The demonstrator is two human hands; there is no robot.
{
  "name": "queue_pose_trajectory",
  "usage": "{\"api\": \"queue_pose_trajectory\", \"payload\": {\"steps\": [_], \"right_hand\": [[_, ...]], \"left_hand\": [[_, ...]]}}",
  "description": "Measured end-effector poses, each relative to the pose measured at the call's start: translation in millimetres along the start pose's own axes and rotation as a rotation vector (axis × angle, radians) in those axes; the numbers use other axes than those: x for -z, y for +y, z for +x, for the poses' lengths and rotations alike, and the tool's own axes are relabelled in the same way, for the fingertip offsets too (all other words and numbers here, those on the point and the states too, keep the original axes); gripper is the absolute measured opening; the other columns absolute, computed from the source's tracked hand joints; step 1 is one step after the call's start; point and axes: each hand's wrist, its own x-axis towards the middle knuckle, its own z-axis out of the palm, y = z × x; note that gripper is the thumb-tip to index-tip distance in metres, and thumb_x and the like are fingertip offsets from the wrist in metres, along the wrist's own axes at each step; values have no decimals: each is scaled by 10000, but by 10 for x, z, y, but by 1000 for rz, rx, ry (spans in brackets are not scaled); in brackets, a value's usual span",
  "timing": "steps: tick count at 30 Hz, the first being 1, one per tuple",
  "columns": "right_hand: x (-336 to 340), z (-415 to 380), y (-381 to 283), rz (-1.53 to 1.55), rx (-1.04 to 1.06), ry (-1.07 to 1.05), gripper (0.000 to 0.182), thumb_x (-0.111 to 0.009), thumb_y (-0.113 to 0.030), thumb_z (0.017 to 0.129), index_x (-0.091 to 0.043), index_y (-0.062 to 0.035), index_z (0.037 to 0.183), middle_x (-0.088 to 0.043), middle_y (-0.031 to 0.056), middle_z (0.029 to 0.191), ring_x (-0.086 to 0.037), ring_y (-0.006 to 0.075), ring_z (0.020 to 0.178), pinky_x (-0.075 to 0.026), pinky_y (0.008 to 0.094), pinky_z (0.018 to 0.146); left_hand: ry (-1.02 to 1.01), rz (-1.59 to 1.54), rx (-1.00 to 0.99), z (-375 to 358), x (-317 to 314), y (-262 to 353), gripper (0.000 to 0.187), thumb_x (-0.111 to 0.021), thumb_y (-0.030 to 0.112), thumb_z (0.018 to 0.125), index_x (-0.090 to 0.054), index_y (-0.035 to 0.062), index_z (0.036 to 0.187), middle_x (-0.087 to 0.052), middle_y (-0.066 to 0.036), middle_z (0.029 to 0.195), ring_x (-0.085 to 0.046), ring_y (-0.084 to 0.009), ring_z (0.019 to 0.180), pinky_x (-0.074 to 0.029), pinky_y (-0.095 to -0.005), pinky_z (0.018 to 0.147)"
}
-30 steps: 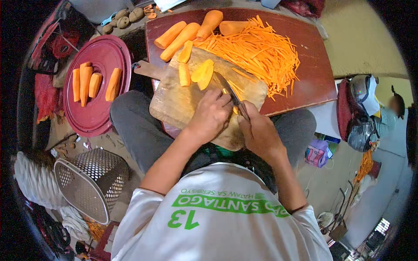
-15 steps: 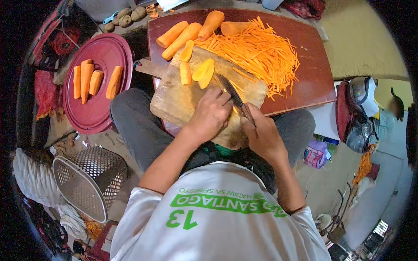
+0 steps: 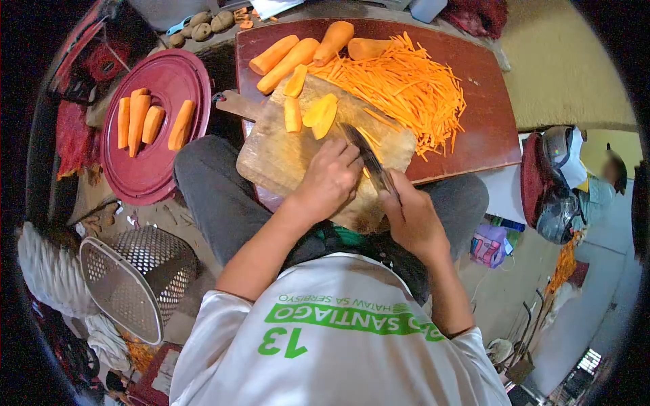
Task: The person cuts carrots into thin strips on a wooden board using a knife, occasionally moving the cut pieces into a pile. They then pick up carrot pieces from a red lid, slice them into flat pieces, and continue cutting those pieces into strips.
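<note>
Writing is showing on the white shirt [image 3: 338, 338], inverted toward the camera: green "13", "SANTIAGO" and a smaller line reading "HATAW SA SERBISYO". The right hand [image 3: 414, 220] is gripping the knife [image 3: 365, 157], closed around its handle; the blade's long axis is running diagonally, tip pointing toward the far left corner of the desk [image 3: 487, 128]. The left hand [image 3: 330, 179] is curling its fingers down on a mostly hidden carrot piece beside the blade, on the wooden cutting board [image 3: 277, 159] at the desk's near edge. Carrot strips [image 3: 406, 84] are lying beyond
</note>
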Motion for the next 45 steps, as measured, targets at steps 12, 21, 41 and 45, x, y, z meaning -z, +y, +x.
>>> {"api": "queue_pose_trajectory", "payload": {"steps": [12,21,41,45], "right_hand": [[-64,164,38,-35,83,7,305,-582,-128,1046,-549,-19,1329,-707,319,968,-694,542,971,-560,611,788],[-140,106,116,-120,166,41,271,-575,-138,1066,-597,4,1296,-648,264,908,-673,444,810,-541,459,762],[347,-373,93,57,-72,-44,348,-723,-118,989,-673,-33,1323,-758,237,997,-779,392,903,-589,421,803],[402,-152,347,56,4,-92,356,-739,-109,971,-692,-1,1308,-715,160,929,-715,244,871,-566,357,814]], "left_hand": [[4,-8,-3,9,13,20,185,-725,80,749,-728,-2,915,-640,-142,987,-596,-331,1009,-499,-439,893],[10,11,-3,-20,-80,-16,200,-743,82,736,-724,2,919,-635,-139,989,-593,-348,1022,-489,-462,922],[242,4,163,48,189,-248,119,-782,57,810,-715,31,905,-631,-131,965,-603,-338,949,-477,-457,823],[217,64,206,53,244,-342,181,-782,48,805,-736,42,980,-642,-124,995,-609,-338,968,-471,-458,851]]}}
